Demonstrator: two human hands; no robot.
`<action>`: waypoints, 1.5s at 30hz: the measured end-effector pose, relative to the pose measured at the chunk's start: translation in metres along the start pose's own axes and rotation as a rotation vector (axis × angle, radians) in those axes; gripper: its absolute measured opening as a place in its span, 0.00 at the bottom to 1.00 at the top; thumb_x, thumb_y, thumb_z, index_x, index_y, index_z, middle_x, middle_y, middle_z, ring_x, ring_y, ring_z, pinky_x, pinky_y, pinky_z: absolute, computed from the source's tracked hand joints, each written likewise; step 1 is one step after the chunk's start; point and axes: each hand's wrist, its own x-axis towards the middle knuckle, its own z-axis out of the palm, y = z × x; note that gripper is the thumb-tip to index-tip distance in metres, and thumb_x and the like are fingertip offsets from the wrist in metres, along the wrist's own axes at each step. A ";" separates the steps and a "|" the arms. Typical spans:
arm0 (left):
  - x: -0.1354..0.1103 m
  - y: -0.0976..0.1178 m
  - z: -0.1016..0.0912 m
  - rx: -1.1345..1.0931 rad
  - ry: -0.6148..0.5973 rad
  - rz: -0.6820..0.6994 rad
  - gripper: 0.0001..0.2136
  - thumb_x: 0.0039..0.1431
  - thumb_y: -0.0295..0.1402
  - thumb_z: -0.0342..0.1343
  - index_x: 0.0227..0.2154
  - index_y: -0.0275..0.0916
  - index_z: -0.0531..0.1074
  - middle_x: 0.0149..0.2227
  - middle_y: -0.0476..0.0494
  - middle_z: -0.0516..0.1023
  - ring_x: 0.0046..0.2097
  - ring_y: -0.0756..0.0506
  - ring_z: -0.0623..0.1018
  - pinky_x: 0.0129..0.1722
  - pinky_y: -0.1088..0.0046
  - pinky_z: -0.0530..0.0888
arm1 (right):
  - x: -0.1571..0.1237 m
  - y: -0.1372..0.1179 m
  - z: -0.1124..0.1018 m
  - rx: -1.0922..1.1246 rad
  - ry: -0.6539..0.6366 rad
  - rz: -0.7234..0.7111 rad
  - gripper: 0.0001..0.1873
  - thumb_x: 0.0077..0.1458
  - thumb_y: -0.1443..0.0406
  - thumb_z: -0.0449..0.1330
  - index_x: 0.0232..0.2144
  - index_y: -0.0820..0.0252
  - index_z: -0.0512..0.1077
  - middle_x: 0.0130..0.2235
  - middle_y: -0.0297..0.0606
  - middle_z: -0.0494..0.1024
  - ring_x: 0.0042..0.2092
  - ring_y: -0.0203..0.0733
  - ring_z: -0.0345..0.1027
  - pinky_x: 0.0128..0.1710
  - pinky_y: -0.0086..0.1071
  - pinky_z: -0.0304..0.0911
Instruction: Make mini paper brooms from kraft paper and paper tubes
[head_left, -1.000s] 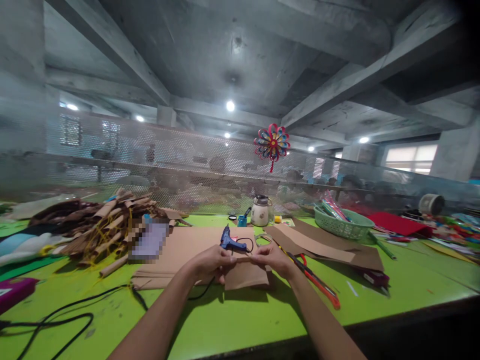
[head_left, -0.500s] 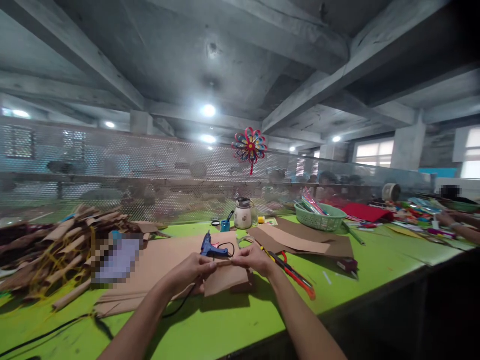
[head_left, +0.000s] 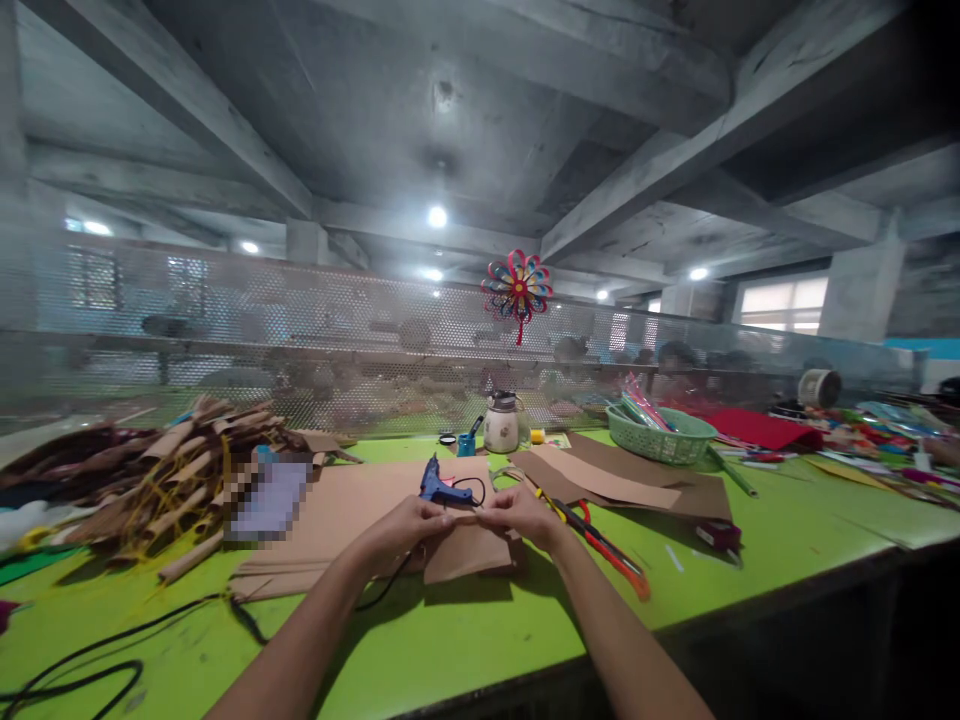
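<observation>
A piece of brown kraft paper (head_left: 466,560) hangs between my two hands, its upper edge narrow like a folded or rolled strip. My left hand (head_left: 409,524) pinches the left end of that edge with thumb and fingers. At the right end, my right hand (head_left: 527,512) grips the same edge, thumb and forefinger pressed together. Just beyond the fingers lies a blue glue gun (head_left: 448,488) with a black cord, resting on a stack of flat brown paper sheets (head_left: 337,510). Scissors with orange and red parts (head_left: 611,555) lie right of my right hand.
On the green table (head_left: 540,640) are a heap of rolled brown paper (head_left: 180,470) at left, a patterned jug (head_left: 501,425), a blue jar (head_left: 466,444) and a green basket (head_left: 660,440). A dark red box (head_left: 718,537) sits near the front edge. A mesh partition (head_left: 337,350) stands behind.
The view has turned slightly left, so everything appears farther right. Both hands keep their pinch on the brown paper, with little visible change in it.
</observation>
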 end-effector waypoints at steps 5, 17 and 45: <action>-0.001 0.001 -0.001 0.039 -0.007 0.021 0.25 0.45 0.56 0.60 0.19 0.35 0.66 0.14 0.53 0.61 0.17 0.54 0.59 0.19 0.75 0.53 | 0.000 -0.001 0.006 -0.025 -0.003 0.018 0.22 0.42 0.50 0.68 0.24 0.66 0.76 0.20 0.32 0.70 0.22 0.30 0.58 0.21 0.24 0.51; 0.001 0.001 0.005 0.070 -0.040 -0.020 0.25 0.44 0.57 0.59 0.20 0.36 0.64 0.15 0.55 0.58 0.17 0.54 0.57 0.17 0.76 0.51 | 0.001 0.000 0.009 -0.075 -0.017 -0.009 0.23 0.41 0.48 0.68 0.21 0.65 0.76 0.16 0.29 0.65 0.20 0.28 0.50 0.19 0.26 0.43; 0.011 -0.009 0.001 0.198 -0.029 0.043 0.23 0.48 0.53 0.59 0.22 0.33 0.70 0.18 0.53 0.59 0.22 0.53 0.56 0.22 0.76 0.51 | -0.003 -0.008 0.020 -0.009 -0.108 0.017 0.24 0.42 0.48 0.67 0.21 0.66 0.74 0.16 0.29 0.67 0.19 0.29 0.56 0.19 0.25 0.50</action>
